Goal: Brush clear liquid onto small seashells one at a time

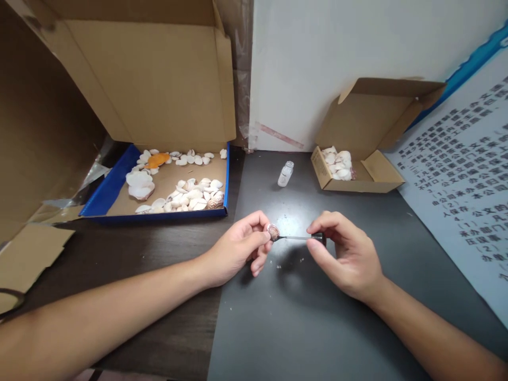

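Pinched between the fingertips of my left hand (244, 243) is a small reddish-brown seashell (273, 232). My right hand (345, 254) grips the black cap of a thin-stemmed applicator brush (296, 238). The brush's dark tip points left and meets the lower edge of the shell. Beyond my hands, a small clear glass bottle (285, 174) with whitish contents stands uncapped on the dark grey mat (262, 328).
At the left, an open blue-edged cardboard box (198, 165) holds many white shells and an orange piece (157, 160). Another small open cardboard box (361, 185) at the right contains white shells. A printed sheet (456, 174) covers the right side. White specks dot the mat.
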Motion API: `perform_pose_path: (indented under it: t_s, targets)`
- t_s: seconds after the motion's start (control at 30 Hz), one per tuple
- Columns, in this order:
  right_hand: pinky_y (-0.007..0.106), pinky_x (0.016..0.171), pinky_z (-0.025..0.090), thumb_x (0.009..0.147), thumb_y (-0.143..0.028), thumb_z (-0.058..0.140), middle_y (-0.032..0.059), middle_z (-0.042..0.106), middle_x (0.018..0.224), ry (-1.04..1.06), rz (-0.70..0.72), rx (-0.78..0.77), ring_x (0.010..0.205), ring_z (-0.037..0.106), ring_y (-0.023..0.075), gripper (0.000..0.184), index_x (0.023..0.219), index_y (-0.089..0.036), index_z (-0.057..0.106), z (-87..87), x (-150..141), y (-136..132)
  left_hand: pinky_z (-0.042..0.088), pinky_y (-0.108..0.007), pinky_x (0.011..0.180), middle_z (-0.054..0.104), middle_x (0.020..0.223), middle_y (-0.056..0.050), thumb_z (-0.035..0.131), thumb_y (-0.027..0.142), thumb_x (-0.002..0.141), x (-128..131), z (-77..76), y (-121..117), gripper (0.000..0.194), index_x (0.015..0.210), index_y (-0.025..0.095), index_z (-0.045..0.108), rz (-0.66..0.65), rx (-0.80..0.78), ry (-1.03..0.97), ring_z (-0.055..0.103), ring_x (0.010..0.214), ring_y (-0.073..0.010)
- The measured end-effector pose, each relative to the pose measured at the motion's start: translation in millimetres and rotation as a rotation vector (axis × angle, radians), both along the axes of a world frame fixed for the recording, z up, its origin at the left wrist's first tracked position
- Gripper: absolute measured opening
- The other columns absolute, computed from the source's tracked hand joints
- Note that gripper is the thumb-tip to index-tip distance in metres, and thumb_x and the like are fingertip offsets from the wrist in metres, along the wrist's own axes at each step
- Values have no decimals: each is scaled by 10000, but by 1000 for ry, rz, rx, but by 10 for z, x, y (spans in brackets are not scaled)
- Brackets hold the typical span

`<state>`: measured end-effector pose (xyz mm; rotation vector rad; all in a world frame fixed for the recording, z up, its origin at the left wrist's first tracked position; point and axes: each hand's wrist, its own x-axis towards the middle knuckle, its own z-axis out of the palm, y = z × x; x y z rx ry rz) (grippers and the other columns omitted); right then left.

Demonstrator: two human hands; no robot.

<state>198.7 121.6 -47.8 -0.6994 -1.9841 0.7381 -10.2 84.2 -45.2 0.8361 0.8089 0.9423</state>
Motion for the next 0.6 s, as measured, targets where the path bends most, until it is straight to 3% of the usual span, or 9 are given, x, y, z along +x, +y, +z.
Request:
perform_pose_path:
  t_s: [0.6]
  targets:
    - [223, 501, 411, 875, -155, 589, -51, 494, 726, 49, 9, -23, 543, 461, 98, 134, 955, -238, 522, -5, -30, -66, 417, -135, 379, 535, 629, 78, 544, 226, 883, 7, 15, -8, 133, 836, 176, 431, -8, 13, 54, 446, 358, -16]
